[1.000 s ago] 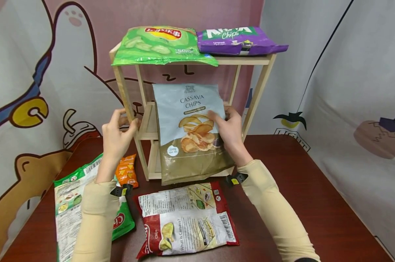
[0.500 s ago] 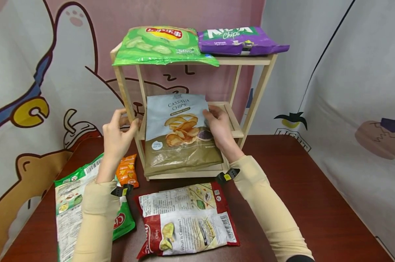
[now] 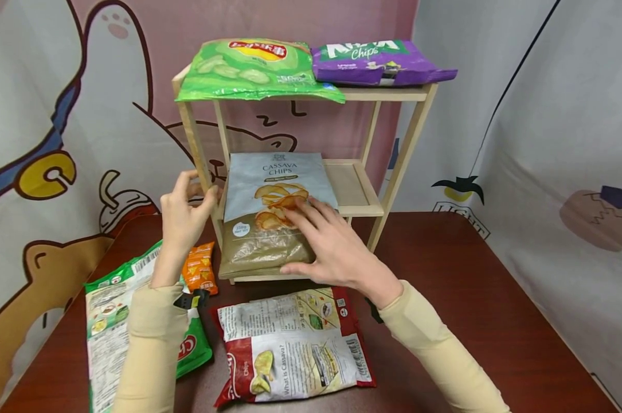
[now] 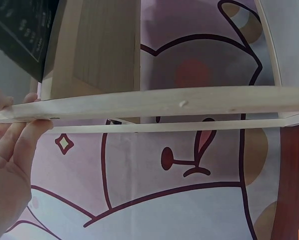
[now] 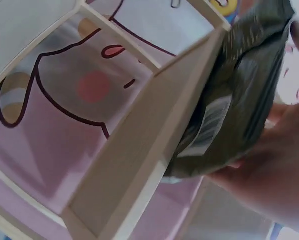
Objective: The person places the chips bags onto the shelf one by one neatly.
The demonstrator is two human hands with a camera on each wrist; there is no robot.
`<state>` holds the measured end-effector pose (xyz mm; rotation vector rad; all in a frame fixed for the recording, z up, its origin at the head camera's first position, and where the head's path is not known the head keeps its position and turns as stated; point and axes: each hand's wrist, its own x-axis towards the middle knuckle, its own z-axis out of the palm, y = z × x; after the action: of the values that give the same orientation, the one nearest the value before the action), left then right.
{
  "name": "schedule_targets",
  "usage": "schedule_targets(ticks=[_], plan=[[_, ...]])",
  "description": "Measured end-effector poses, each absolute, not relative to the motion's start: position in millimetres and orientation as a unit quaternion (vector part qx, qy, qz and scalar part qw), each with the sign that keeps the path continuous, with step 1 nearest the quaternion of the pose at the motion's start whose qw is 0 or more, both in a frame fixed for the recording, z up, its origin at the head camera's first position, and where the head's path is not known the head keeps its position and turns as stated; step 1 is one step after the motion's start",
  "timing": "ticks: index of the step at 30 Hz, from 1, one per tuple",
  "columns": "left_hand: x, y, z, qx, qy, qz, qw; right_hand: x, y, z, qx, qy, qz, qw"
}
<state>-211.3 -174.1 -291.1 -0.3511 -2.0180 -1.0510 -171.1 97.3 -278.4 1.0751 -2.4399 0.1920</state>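
A blue and brown bag of cassava chips (image 3: 243, 192) leans back on the left part of the middle shelf (image 3: 351, 184) of a light wooden rack (image 3: 406, 143). Its lower end hangs over the shelf's front edge. My right hand (image 3: 336, 246) lies on the bag's front with fingers spread and straight, thumb near the bottom edge. In the right wrist view the bag's dark back (image 5: 234, 105) shows beside the shelf. My left hand (image 3: 182, 215) grips the rack's left front post (image 4: 179, 102) between thumb and fingers.
A green chip bag (image 3: 249, 69) and a purple one (image 3: 378, 66) lie on the rack's top. A red and white bag (image 3: 295, 344) lies on the table in front. A green and white bag (image 3: 109, 327) and a small orange packet (image 3: 199, 269) are at the left.
The cassava chip bag has moved left and down onto the middle shelf. My right hand has let go of its right edge and now lies flat on its front. My left hand stays put.
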Motion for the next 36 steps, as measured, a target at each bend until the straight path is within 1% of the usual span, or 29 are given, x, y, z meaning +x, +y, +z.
schedule_targets(ticks=[5, 11, 14, 17, 27, 36], plan=[[-212, -174, -291, -0.14, -0.799, -0.422, 0.405, -167, 90, -291, 0.383, -0.888, -0.025, 0.252], [-213, -174, -291, -0.145, -0.797, -0.424, 0.405, -174, 82, -299, 0.377, -0.863, -0.058, 0.33], [-213, -174, -291, -0.147, -0.797, -0.425, 0.404, -178, 77, -299, 0.369, -0.858, -0.063, 0.353], [-213, -174, -292, -0.147, -0.798, -0.425, 0.402, -181, 74, -299, 0.364, -0.859, -0.06, 0.355], [-213, -174, -292, -0.144, -0.796, -0.426, 0.405, -190, 65, -292, 0.359, -0.875, -0.052, 0.32], [-213, -174, -292, -0.141, -0.797, -0.425, 0.406, -200, 59, -293, 0.363, -0.863, -0.059, 0.346]])
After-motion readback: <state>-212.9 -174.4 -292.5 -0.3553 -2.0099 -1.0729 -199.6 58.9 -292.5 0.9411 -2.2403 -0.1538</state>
